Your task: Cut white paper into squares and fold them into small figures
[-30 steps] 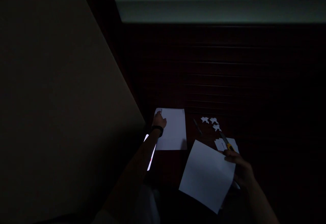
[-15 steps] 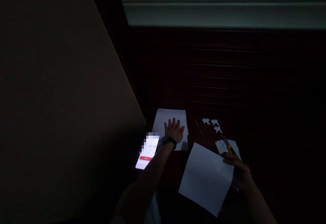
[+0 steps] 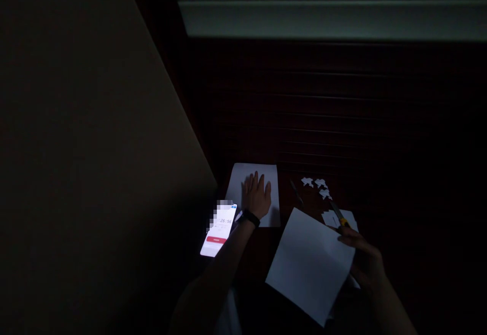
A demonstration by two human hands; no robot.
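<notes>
My left hand (image 3: pixel 258 200) is over a white sheet of paper (image 3: pixel 271 213), its fingers stretched out and the palm tilted, partly lifted. A dark band (image 3: pixel 251 218) is on that wrist. At the lower right my right hand (image 3: pixel 363 256) grips the edge of another white sheet of paper (image 3: pixel 310 269), which is held up at a slant. Beside the right fingers is a utility knife (image 3: pixel 340 215) with a yellow handle; its lower end is hidden by the hand. Under the knife lie several white paper pieces (image 3: pixel 350 215).
Several small paper cut-outs (image 3: pixel 319 182) lie at the back of the dark table. A thin dark tool (image 3: pixel 296 192) lies left of them. A lit phone (image 3: pixel 218 233) leans by my left forearm. A wall (image 3: pixel 152 147) rises on the left, dark slatted panelling (image 3: pixel 312 116) behind.
My left hand has tilted and partly lifted from flat on the paper, its fingers drawing closer together. My right hand has shifted slightly right with its sheet.
</notes>
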